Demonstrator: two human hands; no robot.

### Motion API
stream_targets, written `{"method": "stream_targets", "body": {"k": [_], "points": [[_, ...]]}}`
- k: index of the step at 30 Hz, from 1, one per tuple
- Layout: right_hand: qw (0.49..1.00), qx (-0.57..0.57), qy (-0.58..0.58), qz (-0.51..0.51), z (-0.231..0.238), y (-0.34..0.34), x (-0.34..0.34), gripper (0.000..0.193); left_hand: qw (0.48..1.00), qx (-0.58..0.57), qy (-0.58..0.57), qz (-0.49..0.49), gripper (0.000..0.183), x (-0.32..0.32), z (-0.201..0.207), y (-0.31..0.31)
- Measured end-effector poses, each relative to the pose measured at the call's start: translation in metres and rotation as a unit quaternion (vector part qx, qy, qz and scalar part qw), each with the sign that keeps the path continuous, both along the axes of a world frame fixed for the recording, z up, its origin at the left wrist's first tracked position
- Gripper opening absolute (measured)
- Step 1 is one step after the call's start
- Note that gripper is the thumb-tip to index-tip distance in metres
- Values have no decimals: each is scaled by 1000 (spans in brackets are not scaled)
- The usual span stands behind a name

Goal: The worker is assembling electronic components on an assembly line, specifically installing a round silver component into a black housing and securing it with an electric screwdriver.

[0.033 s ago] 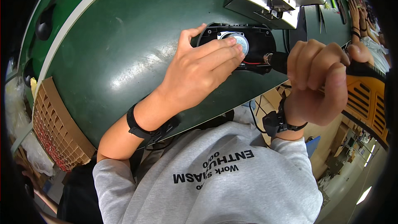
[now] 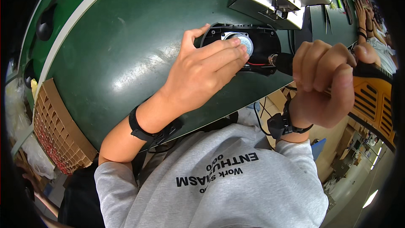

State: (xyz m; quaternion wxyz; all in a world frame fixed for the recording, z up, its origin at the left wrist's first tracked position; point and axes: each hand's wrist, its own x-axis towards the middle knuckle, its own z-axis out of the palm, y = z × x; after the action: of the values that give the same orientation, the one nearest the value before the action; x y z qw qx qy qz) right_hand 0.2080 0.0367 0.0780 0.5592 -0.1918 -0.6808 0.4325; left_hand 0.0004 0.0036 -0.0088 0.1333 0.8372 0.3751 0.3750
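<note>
On the green table lies a black oval plastic housing [image 2: 266,44], its inner side facing up. A round silver-backed speaker [image 2: 246,46] sits within it, and a red wire runs beside the speaker. My left hand [image 2: 202,65] presses its fingertips on the speaker, with the thumb side at the housing's left edge, steadying it. My right hand [image 2: 322,74] is wrapped round an electric screwdriver [image 2: 371,101], with a yellow vented body and a black nose. The metal tip end points down at the housing's right side; the bit's contact point is hidden.
A silver metal device [image 2: 278,0] with a bracket stands just behind the housing. At the left edge sits a cardboard divider tray [image 2: 63,131] with small red-wired pieces. Tweezers [image 2: 328,19] and another person's hands [image 2: 360,12] are at the far right.
</note>
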Motion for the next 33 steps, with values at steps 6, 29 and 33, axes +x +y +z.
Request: {"method": "stream_targets", "body": {"k": [6, 29, 33], "points": [[998, -8, 14, 57, 7, 2, 6, 32, 1000, 1, -5, 1, 49, 1, -1, 0], [990, 5, -63, 123, 7, 4, 12, 35, 1000, -8, -15, 2, 45, 1, 1, 0], [990, -15, -58, 127, 8, 1, 15, 34, 1000, -1, -16, 0, 45, 2, -1, 1]]}}
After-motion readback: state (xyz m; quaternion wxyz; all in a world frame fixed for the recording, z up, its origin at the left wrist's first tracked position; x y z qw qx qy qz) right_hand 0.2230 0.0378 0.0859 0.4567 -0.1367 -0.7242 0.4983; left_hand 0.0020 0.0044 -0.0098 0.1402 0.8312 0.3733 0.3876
